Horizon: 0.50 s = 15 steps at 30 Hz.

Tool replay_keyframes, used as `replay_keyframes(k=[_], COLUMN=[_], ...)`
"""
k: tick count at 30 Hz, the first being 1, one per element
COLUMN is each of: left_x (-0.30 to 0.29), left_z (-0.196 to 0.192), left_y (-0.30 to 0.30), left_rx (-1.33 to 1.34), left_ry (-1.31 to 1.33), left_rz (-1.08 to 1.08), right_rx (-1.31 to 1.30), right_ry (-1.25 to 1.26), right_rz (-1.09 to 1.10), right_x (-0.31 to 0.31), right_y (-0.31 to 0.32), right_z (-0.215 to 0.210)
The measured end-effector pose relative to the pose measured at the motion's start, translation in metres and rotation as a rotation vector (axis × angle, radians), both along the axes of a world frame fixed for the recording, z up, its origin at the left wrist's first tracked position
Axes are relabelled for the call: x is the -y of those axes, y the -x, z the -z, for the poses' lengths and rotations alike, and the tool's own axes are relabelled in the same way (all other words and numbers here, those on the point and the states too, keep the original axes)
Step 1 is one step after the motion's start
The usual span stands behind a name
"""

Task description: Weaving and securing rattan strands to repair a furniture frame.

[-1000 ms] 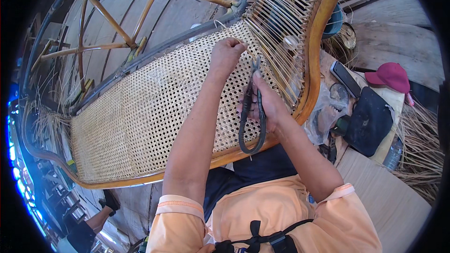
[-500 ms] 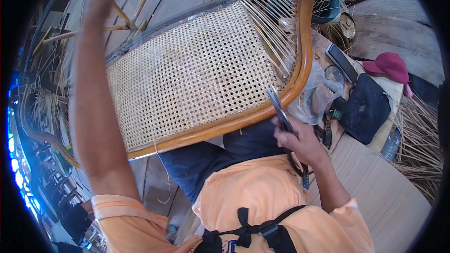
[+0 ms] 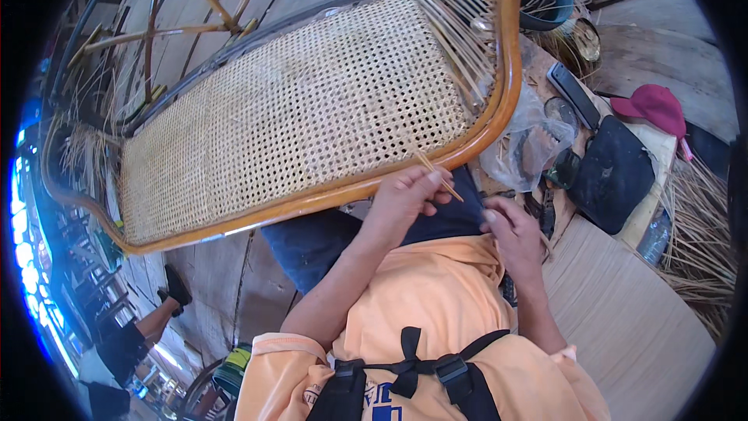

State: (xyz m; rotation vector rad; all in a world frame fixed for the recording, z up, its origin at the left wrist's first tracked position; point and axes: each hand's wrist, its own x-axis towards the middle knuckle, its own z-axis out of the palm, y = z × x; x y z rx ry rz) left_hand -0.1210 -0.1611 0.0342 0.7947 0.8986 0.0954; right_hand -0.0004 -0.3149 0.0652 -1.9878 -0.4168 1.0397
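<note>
A woven cane panel (image 3: 296,101) in a glossy bent rattan frame (image 3: 327,196) lies across my lap. At the frame's near edge, my left hand (image 3: 399,206) pinches a thin tan cane piece (image 3: 446,182), whose far end reaches the rim of the weave. My right hand (image 3: 514,235) is beside it, over my dark trousers, with thumb and fingers curled together; what they hold, if anything, is hidden. A brownish curved bit shows behind that hand, too little to name. At the panel's right end, loose cane strands (image 3: 456,27) run in rows to the frame.
To the right are a clear plastic bag (image 3: 530,152), a dark phone-like device (image 3: 573,95), a black pouch (image 3: 612,179), a maroon cap (image 3: 650,113) and a bundle of cane strips (image 3: 701,226). A dark bucket (image 3: 545,0) stands beyond. Another person's leg (image 3: 156,318) shows at lower left.
My left arm has come down from the upper left to the frame's near edge, now holding a cane piece. The scissors in my right hand no longer show, and its fingers have curled in.
</note>
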Motion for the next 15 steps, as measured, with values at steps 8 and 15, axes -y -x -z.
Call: replay_keyframes(k=[8,15], left_x=[0.011,-0.006], left_z=[0.004,-0.024], left_y=[0.015,0.03], left_rx=[0.06,-0.049], left_ry=[-0.183,-1.531], left_rz=[0.126,0.386], right_rx=[-0.36,-0.452], right_ry=[-0.112,-0.081], right_rz=[0.041,0.124], right_x=[-0.03,-0.021], right_y=[0.019,0.015], right_z=[0.021,0.017])
